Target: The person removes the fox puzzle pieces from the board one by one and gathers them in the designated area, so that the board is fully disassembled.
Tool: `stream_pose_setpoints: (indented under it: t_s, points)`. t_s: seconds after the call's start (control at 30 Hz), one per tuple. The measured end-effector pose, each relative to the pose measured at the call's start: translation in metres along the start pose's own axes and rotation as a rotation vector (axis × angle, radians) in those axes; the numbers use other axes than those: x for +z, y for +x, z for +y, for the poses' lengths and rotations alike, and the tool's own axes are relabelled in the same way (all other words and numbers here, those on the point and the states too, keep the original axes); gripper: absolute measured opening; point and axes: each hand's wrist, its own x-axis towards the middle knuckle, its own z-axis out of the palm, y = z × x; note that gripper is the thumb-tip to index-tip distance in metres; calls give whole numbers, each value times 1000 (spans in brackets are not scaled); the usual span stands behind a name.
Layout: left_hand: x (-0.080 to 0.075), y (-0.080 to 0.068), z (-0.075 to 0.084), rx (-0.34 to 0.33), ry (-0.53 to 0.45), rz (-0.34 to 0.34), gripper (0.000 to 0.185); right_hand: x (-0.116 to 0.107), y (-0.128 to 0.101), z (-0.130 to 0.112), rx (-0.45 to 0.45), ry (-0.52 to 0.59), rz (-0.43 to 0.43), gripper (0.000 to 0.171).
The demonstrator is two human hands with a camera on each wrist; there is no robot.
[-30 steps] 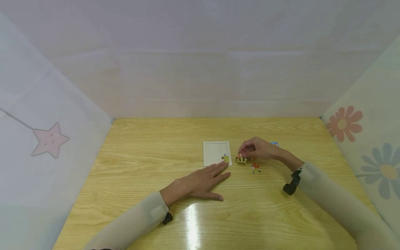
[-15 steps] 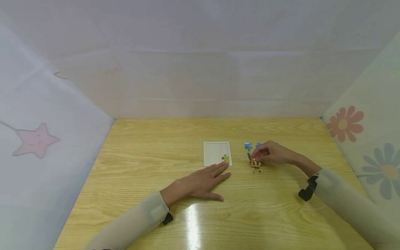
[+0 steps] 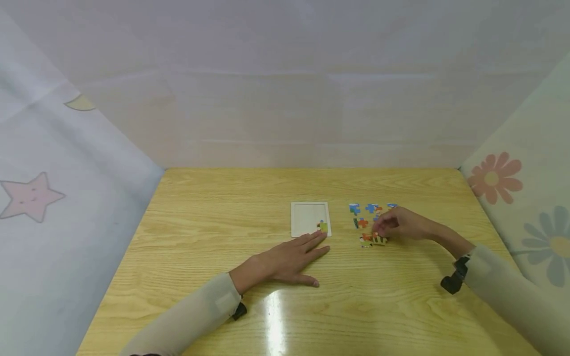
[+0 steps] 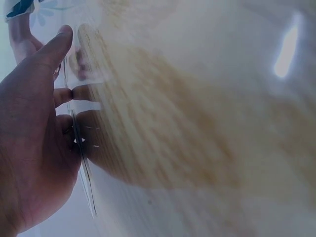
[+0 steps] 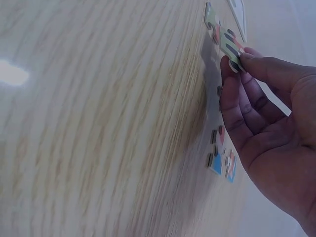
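Wooden tabletop (image 3: 222, 207) with a small white puzzle tray (image 3: 307, 217) near the middle. One yellow-green piece (image 3: 323, 227) sits in the tray's near right corner; the rest of the tray looks bare, so the puzzle is judged barely begun, one piece in and all others left. Left hand (image 3: 285, 259) lies flat on the tabletop, fingers straight and spread a little, fingertips at the tray's near edge, holding nothing; the left wrist view shows the same flat palm (image 4: 34, 148) against the wood. Right hand (image 3: 398, 225) is to the right of the tray, fingers curled down onto a striped yellow-and-black piece (image 3: 379, 240), which rests on or just above the tabletop; the right wrist view shows fingertips (image 5: 232, 66) pinching that striped piece (image 5: 228, 43) at its edge. An orange piece (image 3: 366, 239) lies touching or just beside it on its left. More loose pieces (image 3: 362, 210), blue and orange, are scattered farther back, right of the tray and apart from it. Exact count of loose pieces is too small to tell. Patterned cloth walls surround the tabletop.
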Motion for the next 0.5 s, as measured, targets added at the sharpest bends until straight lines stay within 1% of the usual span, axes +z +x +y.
stream_pose_setpoints:
  t_s: [0.27,0.5]
  points:
    - [0,0,0,-10,3,-15,95,-1,-10,6,27,-4,5,19]
    - [-1,0,0,-18,-3,-19,95,-1,-11,9,-9,-21,0,16]
